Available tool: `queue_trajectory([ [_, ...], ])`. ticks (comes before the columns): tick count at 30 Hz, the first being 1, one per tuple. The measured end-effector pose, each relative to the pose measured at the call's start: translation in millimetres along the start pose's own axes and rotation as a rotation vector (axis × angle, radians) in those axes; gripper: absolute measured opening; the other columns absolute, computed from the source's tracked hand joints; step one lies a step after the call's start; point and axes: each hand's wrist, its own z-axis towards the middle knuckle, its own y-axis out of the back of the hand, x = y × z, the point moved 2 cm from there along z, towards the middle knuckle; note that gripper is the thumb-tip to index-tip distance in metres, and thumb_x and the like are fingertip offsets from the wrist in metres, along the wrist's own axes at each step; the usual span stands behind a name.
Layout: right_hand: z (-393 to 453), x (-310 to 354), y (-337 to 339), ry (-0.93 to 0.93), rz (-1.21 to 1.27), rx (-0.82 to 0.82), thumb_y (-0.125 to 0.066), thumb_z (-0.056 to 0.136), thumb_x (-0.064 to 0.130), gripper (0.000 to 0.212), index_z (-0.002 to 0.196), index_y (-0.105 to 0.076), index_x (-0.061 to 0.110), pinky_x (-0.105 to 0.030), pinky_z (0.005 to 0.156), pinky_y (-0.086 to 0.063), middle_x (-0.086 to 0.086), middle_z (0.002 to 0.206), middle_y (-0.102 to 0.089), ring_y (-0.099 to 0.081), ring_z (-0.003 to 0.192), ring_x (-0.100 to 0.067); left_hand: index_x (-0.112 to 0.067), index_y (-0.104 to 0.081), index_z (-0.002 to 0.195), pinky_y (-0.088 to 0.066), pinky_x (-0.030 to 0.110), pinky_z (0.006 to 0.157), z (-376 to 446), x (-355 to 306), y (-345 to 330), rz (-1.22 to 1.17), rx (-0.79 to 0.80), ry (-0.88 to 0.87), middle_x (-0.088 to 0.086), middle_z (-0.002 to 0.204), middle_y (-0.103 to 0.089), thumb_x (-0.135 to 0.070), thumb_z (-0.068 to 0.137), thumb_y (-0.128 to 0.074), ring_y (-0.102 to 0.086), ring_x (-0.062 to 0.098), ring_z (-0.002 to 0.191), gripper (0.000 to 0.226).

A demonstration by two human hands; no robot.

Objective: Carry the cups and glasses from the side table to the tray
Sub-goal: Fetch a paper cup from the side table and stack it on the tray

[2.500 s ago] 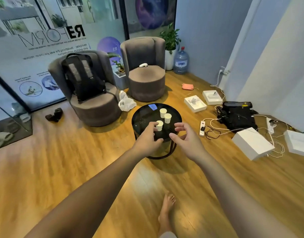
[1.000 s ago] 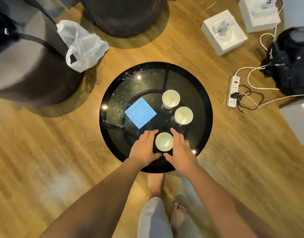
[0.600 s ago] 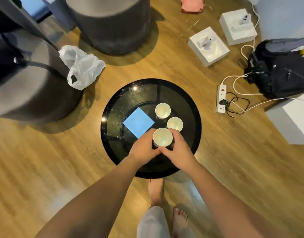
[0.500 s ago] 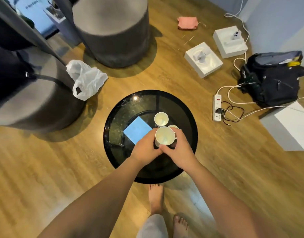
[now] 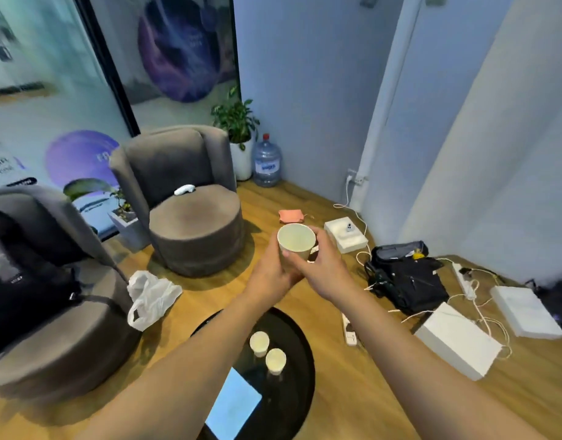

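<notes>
A cream paper cup (image 5: 296,239) is held upright in front of me at chest height, its mouth facing the camera. My left hand (image 5: 273,274) wraps its lower left side and my right hand (image 5: 324,268) grips its right side. Two more cream cups (image 5: 259,342) (image 5: 276,360) stand side by side on the round black glass side table (image 5: 300,369) below my forearms. No tray is in view.
A blue reflection (image 5: 233,408) shows on the table top. Two grey armchairs (image 5: 190,211) (image 5: 51,328) stand to the left, one with a black backpack (image 5: 22,274), and a white plastic bag (image 5: 151,298) lies between them. A black bag (image 5: 406,277), white boxes (image 5: 457,341), cables and a power strip (image 5: 348,330) lie on the floor at right.
Both hands closed on the nearest cup and lifted it off the table. My view has risen from looking straight down at the table to looking across the room.
</notes>
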Motion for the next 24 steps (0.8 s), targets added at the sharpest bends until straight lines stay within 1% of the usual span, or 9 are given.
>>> queue_trajectory([
  [3, -9, 49, 49, 0.075, 0.068, -0.080, -0.074, 0.085, 0.050, 0.069, 0.142, -0.044, 0.024, -0.030, 0.099, -0.049, 0.004, 0.136, -0.051, -0.051, 0.125, -0.014, -0.029, -0.029, 0.147, -0.047, 0.005, 0.084, 0, -75, 12, -0.063, -0.062, -0.112, -0.018, 0.125, -0.049, -0.018, 0.088, -0.079, -0.051, 0.001, 0.117, 0.078],
  [5, -14, 79, 78, 0.131, 0.126, -0.134, -0.075, 0.083, 0.051, 0.067, 0.137, -0.047, 0.024, -0.027, 0.093, -0.052, 0.005, 0.131, -0.056, -0.055, 0.121, -0.013, -0.028, -0.031, 0.147, -0.048, 0.002, 0.075, 3, -116, 17, -0.168, -0.086, -0.143, -0.020, 0.119, -0.051, -0.018, 0.091, -0.075, -0.055, 0.001, 0.108, 0.073],
  [7, -25, 109, 103, 0.183, 0.151, -0.185, -0.075, 0.084, 0.050, 0.064, 0.136, -0.045, 0.025, -0.022, 0.086, -0.053, 0.010, 0.126, -0.055, -0.055, 0.117, -0.011, -0.033, -0.043, 0.143, -0.056, 0.017, 0.085, 0, -154, 18, -0.330, -0.057, -0.148, -0.006, 0.124, -0.061, -0.044, 0.090, -0.073, -0.060, 0.012, 0.115, 0.062],
  [9, -37, 133, 122, 0.240, 0.136, -0.241, -0.075, 0.085, 0.049, 0.064, 0.136, -0.042, 0.026, -0.026, 0.088, -0.056, 0.012, 0.123, -0.052, -0.054, 0.117, -0.011, -0.035, -0.053, 0.139, -0.058, 0.038, 0.093, -4, -184, 20, -0.338, -0.111, -0.172, 0.007, 0.135, -0.062, -0.068, 0.075, -0.070, -0.060, 0.025, 0.125, 0.074],
  [13, -60, 156, 144, 0.343, 0.066, -0.345, -0.077, 0.083, 0.047, 0.066, 0.135, -0.043, 0.024, -0.036, 0.095, -0.057, 0.003, 0.130, -0.057, -0.054, 0.120, -0.017, -0.022, -0.051, 0.142, -0.056, 0.031, 0.088, -21, -221, 18, -0.395, -0.173, -0.264, 0.004, 0.126, -0.065, -0.047, 0.092, -0.062, -0.064, 0.016, 0.115, 0.057],
  [17, -82, 159, 153, 0.357, 0.056, -0.354, -0.075, 0.085, 0.047, 0.067, 0.138, -0.041, 0.024, -0.036, 0.096, -0.057, 0.001, 0.134, -0.055, -0.053, 0.123, -0.017, -0.021, -0.055, 0.139, -0.057, 0.037, 0.091, -39, -232, 16, -0.322, -0.280, -0.323, 0.014, 0.128, -0.066, -0.061, 0.097, -0.047, -0.062, 0.029, 0.123, 0.059],
  [20, -96, 154, 159, 0.350, 0.106, -0.323, -0.075, 0.085, 0.045, 0.066, 0.139, -0.044, 0.024, -0.029, 0.091, -0.058, 0.001, 0.133, -0.056, -0.055, 0.121, -0.016, -0.022, -0.046, 0.142, -0.055, 0.030, 0.094, -58, -236, 10, -0.090, -0.285, -0.359, 0.003, 0.123, -0.064, -0.045, 0.092, -0.065, -0.061, 0.014, 0.117, 0.058],
  [22, -105, 151, 166, 0.356, 0.134, -0.320, -0.075, 0.085, 0.044, 0.063, 0.138, -0.046, 0.022, -0.024, 0.085, -0.058, 0.001, 0.130, -0.058, -0.057, 0.119, -0.017, -0.025, -0.036, 0.144, -0.055, 0.020, 0.092, -67, -236, 4, -0.107, -0.224, -0.410, -0.010, 0.119, -0.056, -0.019, 0.089, -0.075, -0.058, 0.002, 0.109, 0.067],
  [24, -112, 151, 172, 0.362, 0.137, -0.328, -0.074, 0.086, 0.044, 0.062, 0.136, -0.048, 0.021, -0.021, 0.081, -0.058, 0.002, 0.127, -0.059, -0.058, 0.118, -0.018, -0.032, -0.031, 0.139, -0.057, 0.018, 0.089, -76, -239, -1, -0.162, -0.179, -0.421, -0.008, 0.123, -0.049, -0.018, 0.091, -0.075, -0.055, 0.001, 0.109, 0.067],
])
